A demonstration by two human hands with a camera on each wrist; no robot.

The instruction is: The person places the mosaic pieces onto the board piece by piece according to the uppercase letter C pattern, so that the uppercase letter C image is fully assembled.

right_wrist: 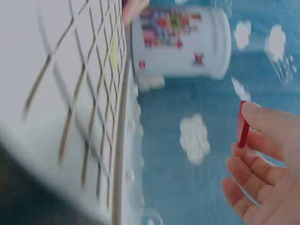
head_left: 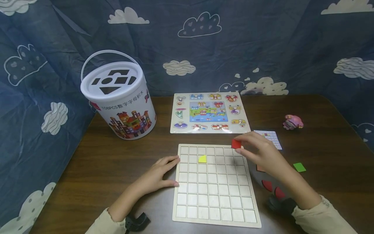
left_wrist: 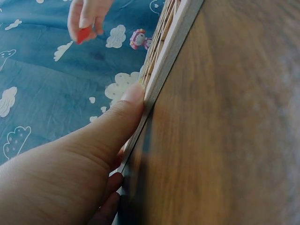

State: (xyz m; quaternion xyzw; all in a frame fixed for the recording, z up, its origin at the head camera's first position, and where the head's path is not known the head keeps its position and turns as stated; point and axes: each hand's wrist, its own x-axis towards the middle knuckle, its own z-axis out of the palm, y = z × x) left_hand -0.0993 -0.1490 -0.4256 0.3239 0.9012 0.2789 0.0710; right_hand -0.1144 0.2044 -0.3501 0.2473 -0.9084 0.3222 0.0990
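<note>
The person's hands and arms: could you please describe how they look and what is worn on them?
The left hand and right hand are bare, with no gloves or rings visible. The left sleeve and right sleeve are cream, the right with a small, unclear grey mark at its edge. Beside the left sleeve is a black, angular device; beside the right, a dark, blurred one.

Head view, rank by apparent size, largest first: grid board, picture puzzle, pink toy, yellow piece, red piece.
1. Grid board
2. Picture puzzle
3. Pink toy
Smallest, unranked: yellow piece and red piece. They look close, and the right hand may hide part of the red one.
</note>
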